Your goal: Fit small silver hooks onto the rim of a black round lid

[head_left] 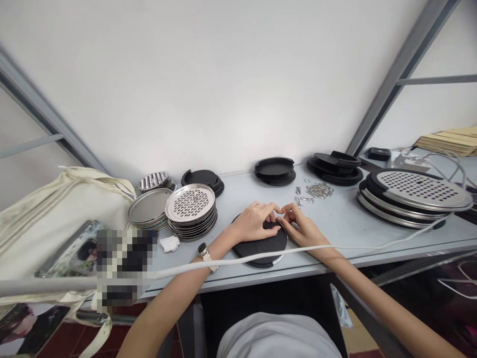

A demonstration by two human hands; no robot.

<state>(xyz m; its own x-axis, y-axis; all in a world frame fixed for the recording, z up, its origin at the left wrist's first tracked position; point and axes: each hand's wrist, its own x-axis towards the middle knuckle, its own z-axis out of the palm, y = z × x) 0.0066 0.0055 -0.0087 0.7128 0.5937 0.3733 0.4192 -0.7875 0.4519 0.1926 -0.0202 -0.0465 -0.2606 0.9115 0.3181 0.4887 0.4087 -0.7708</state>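
A round black disc [257,252] with a thin metal rim showing at its right lies flat near the table's front edge. My left hand [256,222] rests over its upper part, fingers bent and closed at the far edge. On the right edge of the disc, my right hand [301,229] is closed in a pinch close to my left fingertips. Whatever lies between the right fingers is hidden or too small to name. Beyond the hands is a heap of small metal clips [319,190], with several loose clips beside it.
To the left stand a stack of round grater plates [190,205] and plain metal discs [149,206]. Black round holders [275,171] line the wall side. More grater plates [421,191] are stacked right. A white cable [231,259] crosses before my forearms. A cloth bag [74,199] sits left.
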